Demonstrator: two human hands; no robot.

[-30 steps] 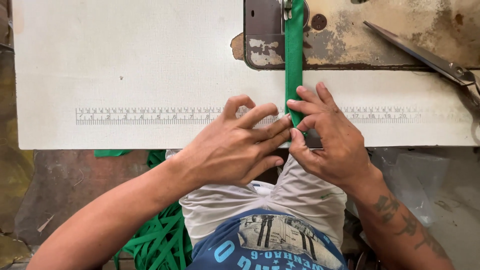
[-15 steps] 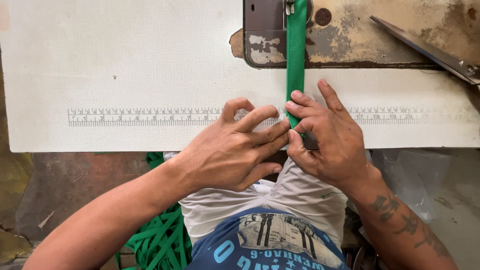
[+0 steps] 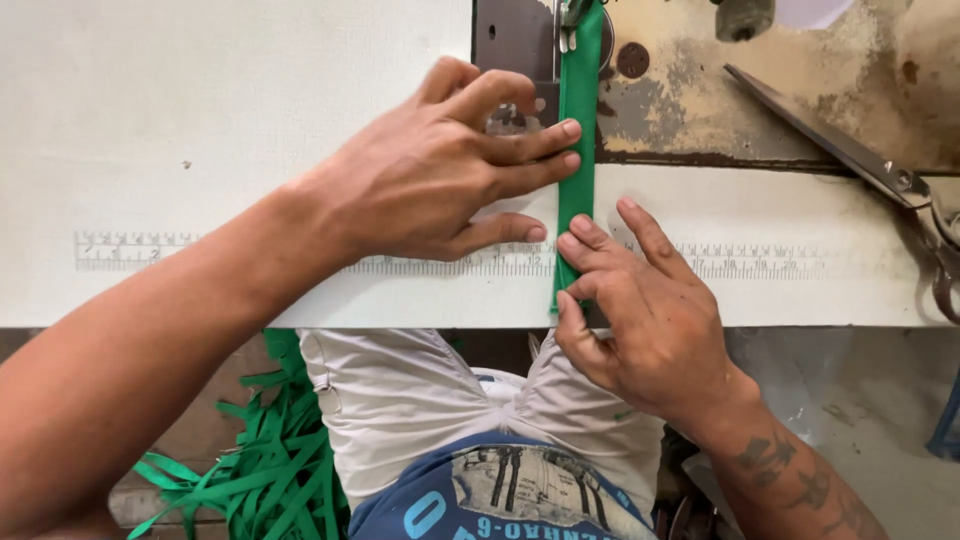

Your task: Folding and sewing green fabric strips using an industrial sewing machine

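Green fabric strip lies flat on the white table, its long axis running from the table's near edge straight away to the metal plate. Left hand sits just left of the strip, fingers spread, 2 fingertips pressing its edge. Right hand is nearer the table edge, fingers together, pinching the strip's near end. Scissors lie well right
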